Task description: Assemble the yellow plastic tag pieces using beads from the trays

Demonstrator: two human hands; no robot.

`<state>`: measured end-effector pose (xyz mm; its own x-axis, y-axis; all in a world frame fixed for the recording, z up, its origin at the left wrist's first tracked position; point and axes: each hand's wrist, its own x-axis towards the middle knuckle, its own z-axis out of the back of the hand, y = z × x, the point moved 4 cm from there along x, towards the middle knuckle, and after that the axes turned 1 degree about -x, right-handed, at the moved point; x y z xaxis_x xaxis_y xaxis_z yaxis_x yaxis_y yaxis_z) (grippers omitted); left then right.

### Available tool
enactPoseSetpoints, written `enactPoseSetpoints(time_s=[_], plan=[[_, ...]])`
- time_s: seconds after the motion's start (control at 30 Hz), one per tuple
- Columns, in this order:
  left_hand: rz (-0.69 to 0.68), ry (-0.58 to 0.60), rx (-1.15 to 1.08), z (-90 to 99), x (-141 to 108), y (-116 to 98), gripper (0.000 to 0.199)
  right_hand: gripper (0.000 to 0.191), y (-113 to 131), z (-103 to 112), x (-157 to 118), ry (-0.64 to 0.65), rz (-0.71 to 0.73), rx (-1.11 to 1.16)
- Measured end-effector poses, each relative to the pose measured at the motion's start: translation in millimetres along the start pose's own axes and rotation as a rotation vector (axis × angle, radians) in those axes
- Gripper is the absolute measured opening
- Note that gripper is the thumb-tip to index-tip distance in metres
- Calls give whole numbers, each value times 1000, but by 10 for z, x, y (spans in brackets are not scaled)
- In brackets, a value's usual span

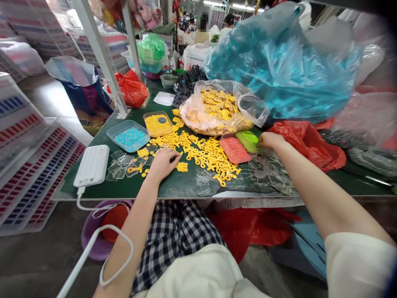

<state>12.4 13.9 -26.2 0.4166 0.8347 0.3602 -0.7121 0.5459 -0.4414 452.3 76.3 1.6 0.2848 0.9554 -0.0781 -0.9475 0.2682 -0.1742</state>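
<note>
My left hand (163, 164) rests low on the green table, beside a small yellow piece (182, 167); its fingers are bent, and what they hold, if anything, is too small to name. At the right, my right hand (269, 140) is closed at the edge of a tray of green beads (248, 140), fingertips partly hidden. Touching that tray is one of red beads (235, 150). Loose yellow parts (207, 153) lie between my hands. Trays of blue beads (129, 137) and yellow beads (158, 124) stand at the left.
An open clear bag of yellow parts (223, 107) stands behind the pile. A white power bank (92, 165) with a cable and clear plastic pieces (119, 165) lie left. Big blue bags (285, 70) and a red bag (310, 142) crowd the right. A white post (99, 45) rises at the left.
</note>
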Motion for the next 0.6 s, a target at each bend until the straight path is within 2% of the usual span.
enactPoseSetpoints(time_s=[0.07, 0.13, 0.4, 0.6], plan=[[0, -36, 3, 8, 10, 1, 24, 29, -29, 0, -66, 60, -27, -47], [4, -56, 11, 14, 19, 8, 23, 29, -46, 28, -142, 53, -32, -68], [-20, -98, 20, 54, 27, 21, 23, 26, -62, 107, -376, -99, -12, 7], [-76, -112, 25, 53, 28, 5, 23, 32, 15, 218, -493, -220, -35, 136]])
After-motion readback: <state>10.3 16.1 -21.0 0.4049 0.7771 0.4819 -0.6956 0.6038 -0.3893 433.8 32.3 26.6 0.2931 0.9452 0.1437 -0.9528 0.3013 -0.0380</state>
